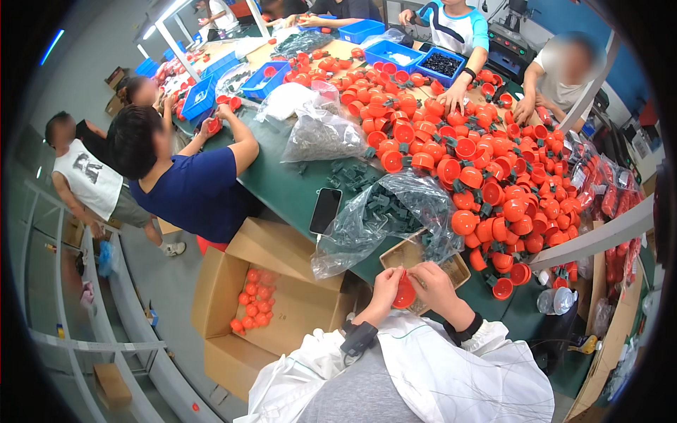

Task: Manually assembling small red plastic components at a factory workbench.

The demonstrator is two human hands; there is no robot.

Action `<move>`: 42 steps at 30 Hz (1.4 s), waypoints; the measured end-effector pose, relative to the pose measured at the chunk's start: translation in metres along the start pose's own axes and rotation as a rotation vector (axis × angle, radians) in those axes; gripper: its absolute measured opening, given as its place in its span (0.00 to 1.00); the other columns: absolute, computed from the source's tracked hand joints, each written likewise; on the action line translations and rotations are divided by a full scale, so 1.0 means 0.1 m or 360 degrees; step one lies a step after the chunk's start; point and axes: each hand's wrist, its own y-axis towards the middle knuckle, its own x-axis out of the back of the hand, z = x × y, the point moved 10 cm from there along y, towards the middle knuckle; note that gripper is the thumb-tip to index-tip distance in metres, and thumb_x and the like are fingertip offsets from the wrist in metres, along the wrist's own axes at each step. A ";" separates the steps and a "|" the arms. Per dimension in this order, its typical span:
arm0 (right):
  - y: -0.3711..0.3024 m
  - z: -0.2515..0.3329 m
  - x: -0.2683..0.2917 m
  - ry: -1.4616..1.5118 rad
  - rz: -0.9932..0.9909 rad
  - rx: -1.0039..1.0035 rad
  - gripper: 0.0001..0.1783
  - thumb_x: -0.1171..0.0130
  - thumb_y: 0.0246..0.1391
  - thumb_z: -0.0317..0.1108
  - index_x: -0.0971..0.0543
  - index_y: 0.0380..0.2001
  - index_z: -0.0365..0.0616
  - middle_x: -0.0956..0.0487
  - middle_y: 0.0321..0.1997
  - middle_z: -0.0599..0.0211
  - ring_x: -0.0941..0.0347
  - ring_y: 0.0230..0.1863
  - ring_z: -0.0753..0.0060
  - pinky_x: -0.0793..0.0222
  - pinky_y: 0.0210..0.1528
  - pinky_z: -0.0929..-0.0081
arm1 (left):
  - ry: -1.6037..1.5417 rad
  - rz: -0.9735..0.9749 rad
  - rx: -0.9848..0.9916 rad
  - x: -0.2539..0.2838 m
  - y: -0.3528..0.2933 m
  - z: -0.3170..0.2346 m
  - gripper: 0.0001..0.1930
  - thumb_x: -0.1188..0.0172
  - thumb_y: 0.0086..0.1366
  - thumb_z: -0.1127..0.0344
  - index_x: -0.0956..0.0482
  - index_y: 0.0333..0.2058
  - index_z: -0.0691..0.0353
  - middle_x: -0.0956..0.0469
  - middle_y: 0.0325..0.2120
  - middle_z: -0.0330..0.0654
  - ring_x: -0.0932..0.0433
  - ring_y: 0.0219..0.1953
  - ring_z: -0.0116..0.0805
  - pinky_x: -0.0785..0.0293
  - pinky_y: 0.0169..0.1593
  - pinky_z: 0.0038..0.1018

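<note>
Low in front of me, my left hand (385,287) grips a round red plastic cup (404,294). My right hand (431,283) meets it at the cup's top edge, fingers pinched together; any small part between them is too small to make out. Just beyond my hands lies a shallow tan tray (457,268), partly hidden by them. Past that, a clear plastic bag (354,240) spills dark green plastic parts (395,211). A large heap of red cups with dark green fittings (465,148) spreads to the far right.
An open cardboard box (222,317) at my left holds several red cups (255,299). A phone (325,211) lies on the green table (278,185). Blue bins (265,80) stand farther back. Several people work around the table. A pale metal post (599,229) slants across the right.
</note>
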 end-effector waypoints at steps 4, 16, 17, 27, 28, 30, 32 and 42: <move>0.01 0.00 -0.04 -0.0021 0.0031 0.0050 0.06 0.44 0.41 0.23 0.26 0.28 0.38 0.28 0.27 0.61 0.30 0.30 0.59 0.33 0.31 0.69 | -0.0054 -0.0035 0.0025 0.02 -0.01 -0.02 0.13 0.51 0.63 0.60 0.26 0.27 0.63 0.27 0.22 0.33 0.32 0.24 0.18 0.36 0.28 0.16; 0.78 -0.29 -0.31 0.0307 0.0351 -0.0215 0.15 0.39 0.39 0.28 0.24 0.35 0.40 0.26 0.31 0.57 0.27 0.32 0.61 0.32 0.35 0.71 | 0.0065 0.0133 0.0109 0.11 0.12 0.13 0.14 0.56 0.63 0.62 0.26 0.38 0.66 0.24 0.34 0.41 0.26 0.35 0.28 0.30 0.39 0.22; 0.94 -0.39 -0.36 0.0172 0.0252 -0.0116 0.14 0.40 0.40 0.28 0.24 0.35 0.39 0.26 0.32 0.56 0.27 0.33 0.59 0.31 0.34 0.71 | 0.0077 0.0172 0.0082 0.10 0.13 0.13 0.14 0.56 0.62 0.63 0.26 0.37 0.66 0.24 0.33 0.41 0.26 0.35 0.29 0.30 0.38 0.23; 1.53 -0.97 -1.36 -0.0982 0.0246 0.0395 0.08 0.51 0.40 0.25 0.27 0.28 0.43 0.31 0.32 0.58 0.34 0.37 0.54 0.36 0.36 0.64 | -0.0491 0.0181 0.0134 0.62 -0.21 0.21 0.16 0.58 0.61 0.66 0.35 0.47 0.63 0.30 0.42 0.39 0.29 0.41 0.24 0.31 0.44 0.22; 1.54 -1.06 -1.31 -0.0882 0.0247 0.0269 0.07 0.51 0.40 0.23 0.27 0.26 0.42 0.31 0.32 0.58 0.35 0.38 0.53 0.36 0.38 0.64 | -0.0536 0.0163 0.0179 0.67 -0.35 0.10 0.17 0.59 0.61 0.67 0.36 0.48 0.62 0.30 0.43 0.41 0.29 0.42 0.25 0.31 0.44 0.23; 1.50 -0.81 -1.13 -0.0585 0.0053 0.0381 0.07 0.47 0.39 0.22 0.27 0.27 0.40 0.32 0.28 0.60 0.33 0.32 0.58 0.36 0.32 0.70 | -0.0656 0.0182 0.0152 0.77 -0.53 -0.03 0.17 0.60 0.63 0.65 0.38 0.50 0.62 0.31 0.44 0.41 0.30 0.45 0.26 0.30 0.46 0.25; 1.48 -0.67 -0.93 -0.0250 0.0111 0.0200 0.07 0.47 0.41 0.22 0.26 0.28 0.39 0.32 0.27 0.62 0.33 0.29 0.64 0.35 0.30 0.73 | -0.0714 0.0161 0.0059 0.89 -0.63 -0.09 0.17 0.61 0.64 0.63 0.38 0.50 0.62 0.31 0.45 0.42 0.30 0.46 0.27 0.31 0.47 0.26; 0.57 -0.35 -0.88 0.1933 0.0664 -0.1055 0.06 0.53 0.48 0.24 0.26 0.30 0.37 0.24 0.33 0.60 0.28 0.26 0.74 0.29 0.29 0.78 | -0.0868 0.0258 -0.0143 0.86 -0.97 -0.51 0.22 0.65 0.67 0.54 0.35 0.51 0.64 0.30 0.47 0.42 0.28 0.45 0.29 0.28 0.44 0.27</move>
